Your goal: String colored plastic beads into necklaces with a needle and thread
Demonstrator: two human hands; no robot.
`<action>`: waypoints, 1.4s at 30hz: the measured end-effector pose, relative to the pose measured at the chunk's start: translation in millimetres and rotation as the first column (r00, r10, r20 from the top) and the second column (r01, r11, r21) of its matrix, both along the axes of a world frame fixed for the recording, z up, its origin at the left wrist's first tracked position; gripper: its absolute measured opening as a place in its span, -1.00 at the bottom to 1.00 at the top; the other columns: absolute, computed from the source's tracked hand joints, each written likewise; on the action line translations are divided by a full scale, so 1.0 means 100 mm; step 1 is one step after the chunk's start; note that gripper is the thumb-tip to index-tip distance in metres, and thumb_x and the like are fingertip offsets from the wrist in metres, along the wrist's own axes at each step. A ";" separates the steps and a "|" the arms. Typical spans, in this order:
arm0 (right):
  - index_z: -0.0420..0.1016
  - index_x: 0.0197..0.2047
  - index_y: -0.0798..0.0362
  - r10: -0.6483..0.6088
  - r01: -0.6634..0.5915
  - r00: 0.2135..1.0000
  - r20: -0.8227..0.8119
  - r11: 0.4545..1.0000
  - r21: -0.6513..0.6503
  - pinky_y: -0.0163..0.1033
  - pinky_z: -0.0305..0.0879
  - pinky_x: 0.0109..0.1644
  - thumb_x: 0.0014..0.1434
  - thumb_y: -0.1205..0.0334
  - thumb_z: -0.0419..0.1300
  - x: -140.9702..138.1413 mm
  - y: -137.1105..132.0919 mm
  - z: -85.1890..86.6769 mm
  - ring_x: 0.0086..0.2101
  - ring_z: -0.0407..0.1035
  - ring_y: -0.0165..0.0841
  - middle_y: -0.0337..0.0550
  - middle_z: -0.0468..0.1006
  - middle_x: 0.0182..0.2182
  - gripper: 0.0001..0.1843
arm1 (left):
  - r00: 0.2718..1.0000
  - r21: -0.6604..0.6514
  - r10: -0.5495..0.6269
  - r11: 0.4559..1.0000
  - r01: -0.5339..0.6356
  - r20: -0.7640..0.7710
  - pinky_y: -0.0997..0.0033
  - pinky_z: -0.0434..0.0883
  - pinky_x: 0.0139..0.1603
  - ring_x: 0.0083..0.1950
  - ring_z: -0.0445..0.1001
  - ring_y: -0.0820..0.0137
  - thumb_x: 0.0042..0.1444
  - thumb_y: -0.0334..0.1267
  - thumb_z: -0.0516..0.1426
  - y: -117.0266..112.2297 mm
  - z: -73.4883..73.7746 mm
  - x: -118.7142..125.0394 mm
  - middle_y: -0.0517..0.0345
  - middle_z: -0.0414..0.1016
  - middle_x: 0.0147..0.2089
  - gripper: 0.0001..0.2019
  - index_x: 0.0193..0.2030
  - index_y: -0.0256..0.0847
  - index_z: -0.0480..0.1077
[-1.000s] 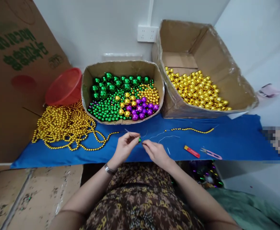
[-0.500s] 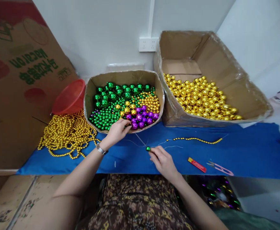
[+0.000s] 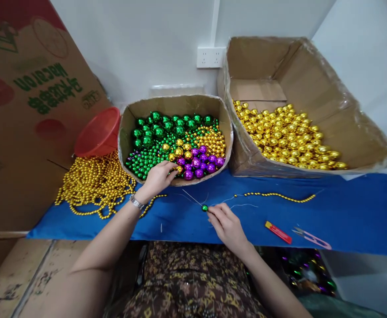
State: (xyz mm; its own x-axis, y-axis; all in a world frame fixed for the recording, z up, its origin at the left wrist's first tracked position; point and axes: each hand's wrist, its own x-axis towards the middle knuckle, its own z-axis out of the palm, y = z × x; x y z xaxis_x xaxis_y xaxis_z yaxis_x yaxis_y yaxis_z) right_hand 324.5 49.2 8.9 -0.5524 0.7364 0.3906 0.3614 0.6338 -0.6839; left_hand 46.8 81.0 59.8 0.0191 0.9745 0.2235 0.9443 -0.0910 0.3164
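Observation:
My left hand [image 3: 162, 178] reaches over the near rim of a cardboard box [image 3: 176, 100] with its fingers pinched on a small gold bead [image 3: 179, 169]. Below the fingertips lie shiny purple beads [image 3: 196, 163]; larger green balls [image 3: 158, 132] and small green and gold beads fill the rest. Above the blue cloth, my right hand [image 3: 225, 221] pinches a green bead [image 3: 204, 208]. A thin needle [image 3: 191, 197] sticks out from that bead toward the box. Pale thread trails near this hand, and a short gold bead string [image 3: 279, 195] lies to its right.
A larger carton [image 3: 313, 75] of gold beads stands at right. Left are a red plastic basket [image 3: 98, 134], piled gold bead strings [image 3: 94, 181] and a tall printed carton [image 3: 21, 145]. A red-and-yellow packet [image 3: 278, 232] and pink-handled snips [image 3: 312, 238] lie near the front edge.
My left fingertips have come up slightly from beside the purple beads, and a gold bead now shows in them. The right hand keeps its pinch on the green bead. The view has shifted slightly.

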 end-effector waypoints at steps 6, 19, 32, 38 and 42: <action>0.42 -0.07 0.02 0.003 -0.003 1.000 -0.006 1.000 0.001 -0.31 0.43 -0.27 0.32 0.29 0.04 -0.01 -0.01 -0.01 -0.37 0.42 -0.41 -0.12 0.41 -0.29 -0.82 | 0.990 -0.092 -0.007 0.996 -0.006 -0.142 0.33 0.38 -0.18 -0.05 0.46 0.20 0.24 -0.18 0.07 0.11 -0.06 0.06 -0.03 0.49 -0.05 -0.70 0.05 -0.21 0.42; 0.44 -0.06 0.00 -0.177 0.177 0.984 -0.024 0.984 0.034 -0.29 0.45 -0.24 0.31 0.29 0.05 0.19 0.03 0.05 -0.32 0.45 -0.38 -0.12 0.45 -0.29 -0.81 | 0.995 0.012 -0.054 0.998 0.055 -0.083 0.27 0.39 -0.10 -0.03 0.45 0.17 0.23 -0.17 0.04 0.13 -0.10 0.07 -0.05 0.49 -0.05 -0.70 0.02 -0.21 0.43; 0.47 -0.06 0.02 -0.202 0.199 0.979 0.021 0.975 0.098 -0.30 0.43 -0.21 0.33 0.28 0.04 0.21 0.06 0.04 -0.31 0.46 -0.37 -0.10 0.49 -0.29 -0.79 | 0.627 -0.099 0.088 0.995 -0.017 0.774 0.32 0.51 -0.20 -0.22 0.48 0.37 0.09 -0.03 0.19 0.14 -0.16 0.04 0.02 0.47 -0.04 -0.61 -0.01 -0.21 0.41; 0.48 -0.06 0.03 -0.179 0.169 0.980 0.083 0.979 0.116 -0.30 0.43 -0.19 0.34 0.25 0.02 0.15 0.16 0.06 -0.30 0.46 -0.37 -0.09 0.49 -0.29 -0.76 | 0.237 -0.147 0.136 0.989 0.030 0.962 0.35 0.55 -0.15 -0.13 0.46 0.41 0.02 -0.11 0.26 0.09 -0.08 0.14 0.08 0.45 -0.04 -0.65 -0.05 -0.17 0.45; 0.48 -0.06 0.03 -0.166 0.155 0.981 0.104 0.983 0.101 -0.30 0.43 -0.19 0.35 0.23 0.01 0.10 0.20 0.07 -0.31 0.46 -0.37 -0.09 0.49 -0.29 -0.76 | 0.166 -0.154 0.149 0.988 0.015 0.975 0.44 0.54 -0.20 -0.21 0.45 0.47 -0.01 -0.16 0.30 0.08 -0.08 0.17 0.12 0.46 -0.15 -0.64 -0.06 -0.18 0.46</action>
State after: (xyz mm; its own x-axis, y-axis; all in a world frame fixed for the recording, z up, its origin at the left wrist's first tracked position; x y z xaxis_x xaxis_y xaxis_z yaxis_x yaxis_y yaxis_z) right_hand 334.7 69.1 16.1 -0.4740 0.7829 0.4031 0.5342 0.6196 -0.5751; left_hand 64.2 89.0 51.7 -0.2022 0.9747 -0.0953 -0.1565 0.0639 0.9856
